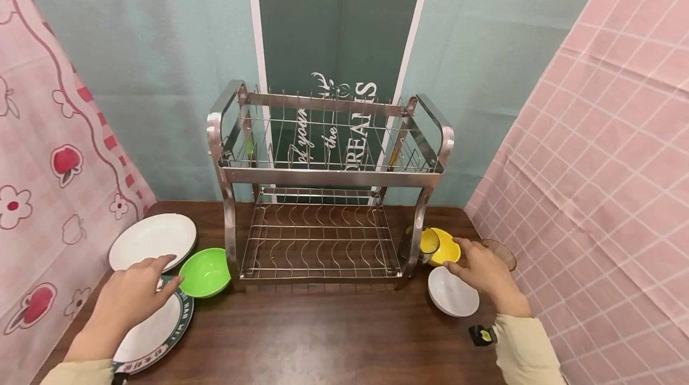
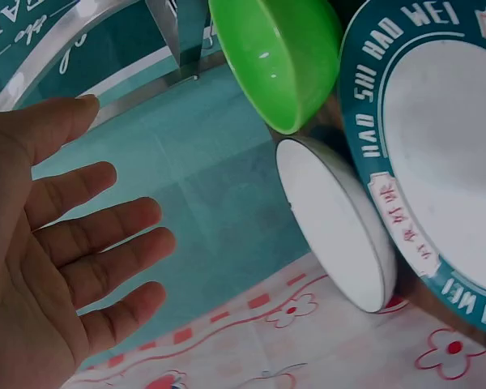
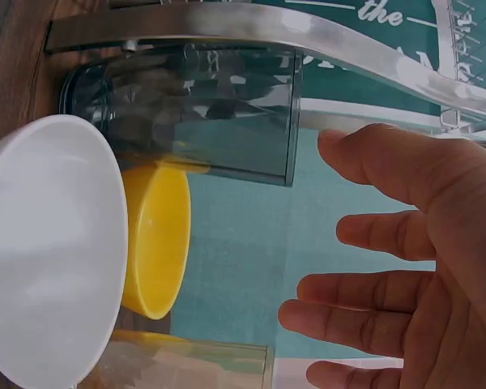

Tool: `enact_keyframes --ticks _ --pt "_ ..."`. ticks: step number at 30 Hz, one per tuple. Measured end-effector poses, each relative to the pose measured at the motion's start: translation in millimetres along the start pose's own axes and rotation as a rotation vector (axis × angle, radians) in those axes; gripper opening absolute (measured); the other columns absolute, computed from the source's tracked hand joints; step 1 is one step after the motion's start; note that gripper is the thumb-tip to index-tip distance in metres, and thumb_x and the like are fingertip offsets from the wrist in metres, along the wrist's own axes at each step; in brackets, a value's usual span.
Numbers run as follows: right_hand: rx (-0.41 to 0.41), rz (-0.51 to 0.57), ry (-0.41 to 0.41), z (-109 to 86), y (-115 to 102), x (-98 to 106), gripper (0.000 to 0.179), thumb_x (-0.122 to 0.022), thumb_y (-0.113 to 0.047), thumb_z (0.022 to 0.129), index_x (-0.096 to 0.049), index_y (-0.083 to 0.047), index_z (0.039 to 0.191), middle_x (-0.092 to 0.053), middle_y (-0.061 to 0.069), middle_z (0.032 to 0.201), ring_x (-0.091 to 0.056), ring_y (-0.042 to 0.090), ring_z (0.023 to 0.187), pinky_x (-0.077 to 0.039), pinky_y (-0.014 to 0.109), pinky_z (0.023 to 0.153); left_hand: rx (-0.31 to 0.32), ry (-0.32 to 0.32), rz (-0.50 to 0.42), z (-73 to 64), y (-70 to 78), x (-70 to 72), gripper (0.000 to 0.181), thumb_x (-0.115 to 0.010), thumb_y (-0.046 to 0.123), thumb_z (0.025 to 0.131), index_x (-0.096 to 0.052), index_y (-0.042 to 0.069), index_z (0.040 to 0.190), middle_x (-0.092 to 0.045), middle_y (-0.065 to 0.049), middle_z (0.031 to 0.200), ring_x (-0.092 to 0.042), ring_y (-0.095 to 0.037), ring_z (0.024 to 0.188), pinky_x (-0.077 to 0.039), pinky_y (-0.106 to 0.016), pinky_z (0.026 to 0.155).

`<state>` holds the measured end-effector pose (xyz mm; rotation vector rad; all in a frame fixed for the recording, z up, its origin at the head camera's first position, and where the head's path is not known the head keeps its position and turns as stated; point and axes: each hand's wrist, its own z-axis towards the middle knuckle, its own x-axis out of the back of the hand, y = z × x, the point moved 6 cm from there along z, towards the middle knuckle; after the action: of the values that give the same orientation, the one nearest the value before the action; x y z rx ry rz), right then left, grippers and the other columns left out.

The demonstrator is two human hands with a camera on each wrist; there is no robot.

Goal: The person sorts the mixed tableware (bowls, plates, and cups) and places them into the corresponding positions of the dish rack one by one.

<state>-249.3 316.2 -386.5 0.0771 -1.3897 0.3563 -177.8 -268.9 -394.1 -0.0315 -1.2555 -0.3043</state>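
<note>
Plate (image 2: 454, 170), teal rim: white capitals "HAO SHI HAO WEI", clearest from the left wrist; "WEI" recurs farther round. Pale label (image 2: 403, 224) on the same rim: red Chinese characters, too blurred to read with confidence.

Dark green cloth panel (image 1: 339, 14) behind the wire rack (image 1: 331, 179): white "your", "the" and "DREAMS" (running sideways in the head view). "the" legible from the right wrist too.

From above, the head view faces forward and down across the dark-brown wood-grain tabletop (image 1: 317, 337); rolled sideways and close in, the left wrist view shares its round, glossy green bowl (image 1: 206, 272), the right its round, glossy yellow bowl (image 1: 448, 247).
</note>
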Motion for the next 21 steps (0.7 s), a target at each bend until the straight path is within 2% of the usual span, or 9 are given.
enact_keyframes --ticks 4,13,21 --pt "-0.008 0.028 0.008 1.3 -3.9 -0.9 0.062 -0.071 -0.031 0.079 -0.05 0.008 0.123 -0.059 0.026 0.106 -0.059 0.039 0.088 -0.046 0.052 0.071 0.017 0.045 -0.011 -6.6 -2.7 -2.5 0.04 -0.072 0.024 0.074 -0.063 -0.003 0.102 -0.063 -0.023 0.093 -0.059 -0.043 0.071 -0.044 -0.055 0.057" --pt "0.018 0.126 0.034 11.6 -16.7 -1.9 0.062 -0.07 -0.03 0.082 -0.048 0.005 0.128 -0.055 0.028 0.115 -0.058 0.041 0.093 -0.046 0.054 0.072 0.076 0.068 -0.018 -17.1 -21.3 -9.2 0.04 -0.073 0.024 0.073 -0.063 -0.001 0.102 -0.061 -0.025 0.097 -0.057 -0.049 0.077 -0.041 -0.06 0.058" --pt "0.042 0.199 0.076 16.1 -27.6 -3.4 0.056 -0.069 -0.026 0.083 -0.05 0.002 0.127 -0.056 0.026 0.114 -0.06 0.038 0.092 -0.048 0.051 0.072 0.145 0.019 -0.034 -28.8 -38.3 -16.0 0.04 -0.072 0.024 0.074 -0.062 -0.003 0.101 -0.058 -0.029 0.097 -0.055 -0.051 0.082 -0.039 -0.063 0.061"
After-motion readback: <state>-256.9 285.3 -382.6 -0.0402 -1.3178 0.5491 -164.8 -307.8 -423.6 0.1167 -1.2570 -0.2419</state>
